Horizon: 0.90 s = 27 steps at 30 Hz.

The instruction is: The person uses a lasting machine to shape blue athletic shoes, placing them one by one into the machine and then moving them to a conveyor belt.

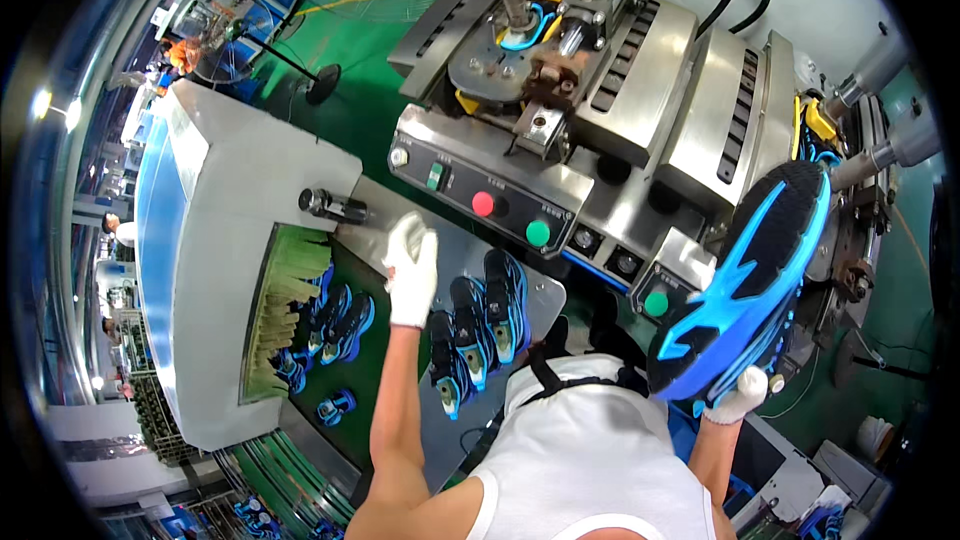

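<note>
Head view, looking down over a white sleeveless top (585, 460) at a shoe-factory station. Left hand (411, 270) in a white knit glove, extended forward over the grey metal shelf (385, 230), fingers curled; whether anything is gripped cannot be told. Just near and right of that hand, three blue-and-black athletic shoes (478, 325) lying side by side on the same shelf, toes pointing far. Right hand (742, 395), also in a white knit glove, closed around the near end of a black shoe with a bright blue patterned sole (745, 285), held up at the right with the sole facing the camera and the toe tilted far and right. Beyond both hands, a grey steel press machine (640, 80) with black hoses, a red round button (483, 203) and a green round button (538, 232) on its front panel; a second green button (656, 302) lower right, close to the held shoe. At left, a white conveyor housing (215, 240) with a fringe of green-yellow strips (285, 305); further blue shoes (335, 325) on the dark belt beneath. Green floor (350, 50) at far left.
</note>
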Motion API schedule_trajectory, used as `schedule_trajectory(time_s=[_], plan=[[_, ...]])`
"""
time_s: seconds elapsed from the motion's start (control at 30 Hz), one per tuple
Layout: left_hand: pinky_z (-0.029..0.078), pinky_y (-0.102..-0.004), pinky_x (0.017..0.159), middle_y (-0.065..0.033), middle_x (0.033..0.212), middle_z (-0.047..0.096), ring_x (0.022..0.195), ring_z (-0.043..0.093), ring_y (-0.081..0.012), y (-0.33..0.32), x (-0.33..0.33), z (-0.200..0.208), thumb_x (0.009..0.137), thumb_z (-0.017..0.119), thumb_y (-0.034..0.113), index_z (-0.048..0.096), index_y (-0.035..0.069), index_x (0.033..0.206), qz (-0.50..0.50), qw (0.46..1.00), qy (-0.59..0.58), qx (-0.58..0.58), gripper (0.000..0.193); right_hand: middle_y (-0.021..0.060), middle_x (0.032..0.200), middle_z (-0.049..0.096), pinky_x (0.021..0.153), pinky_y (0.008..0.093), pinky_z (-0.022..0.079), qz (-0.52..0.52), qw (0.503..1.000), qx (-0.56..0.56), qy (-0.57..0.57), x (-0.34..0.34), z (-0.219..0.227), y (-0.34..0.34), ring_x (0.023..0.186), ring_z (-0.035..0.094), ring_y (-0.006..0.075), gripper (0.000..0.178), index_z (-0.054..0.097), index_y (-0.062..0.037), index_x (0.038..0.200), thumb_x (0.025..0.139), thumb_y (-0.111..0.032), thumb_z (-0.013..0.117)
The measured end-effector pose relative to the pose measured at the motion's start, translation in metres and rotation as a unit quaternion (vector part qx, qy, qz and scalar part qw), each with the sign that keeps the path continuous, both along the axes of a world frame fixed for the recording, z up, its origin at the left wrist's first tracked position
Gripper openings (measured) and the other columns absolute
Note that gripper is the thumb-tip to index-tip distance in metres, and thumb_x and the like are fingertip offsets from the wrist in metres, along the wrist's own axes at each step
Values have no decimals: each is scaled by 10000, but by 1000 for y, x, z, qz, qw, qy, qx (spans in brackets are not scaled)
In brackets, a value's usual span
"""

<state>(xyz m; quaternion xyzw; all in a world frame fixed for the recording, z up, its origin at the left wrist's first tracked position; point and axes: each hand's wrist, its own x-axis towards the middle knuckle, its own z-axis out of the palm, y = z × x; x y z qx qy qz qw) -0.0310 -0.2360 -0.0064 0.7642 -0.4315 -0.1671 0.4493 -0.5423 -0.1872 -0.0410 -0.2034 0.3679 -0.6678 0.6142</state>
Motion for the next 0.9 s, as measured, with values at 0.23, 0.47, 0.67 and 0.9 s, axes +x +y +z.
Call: schedule_trajectory(time_s=[0.23,0.47,0.67,0.9], plan=[[488,-385,1067,-213,1360,587,1246,608,-289,6,-18,-22,989,629,79,485,-18,1398,6,994,98,46,444,172,1281,649,956,432,575,19,997,-28,-63,28,2,-16,1095,683,318,600,507,35,1392,905,-281,658],[517,-388,1041,-170,1316,605,1215,625,-288,-52,-28,30,930,671,20,529,-24,1369,-115,988,39,-100,463,33,911,643,721,316,529,104,992,50,-41,126,111,-72,768,628,162,247,598,-67,1121,880,-109,631],[492,-419,1047,-193,1312,643,1214,621,-358,-119,-19,95,888,726,79,624,0,1284,-211,941,-206,-169,416,22,789,603,648,294,483,46,992,107,-43,151,93,-84,695,591,146,121,611,-43,900,784,-71,633],[497,-417,1031,-207,1263,656,1185,628,-370,-214,4,67,933,673,156,640,2,1245,-282,906,-254,-186,350,-17,670,512,590,256,435,107,991,82,-13,160,108,-101,603,517,118,103,557,-81,760,771,-24,642]])
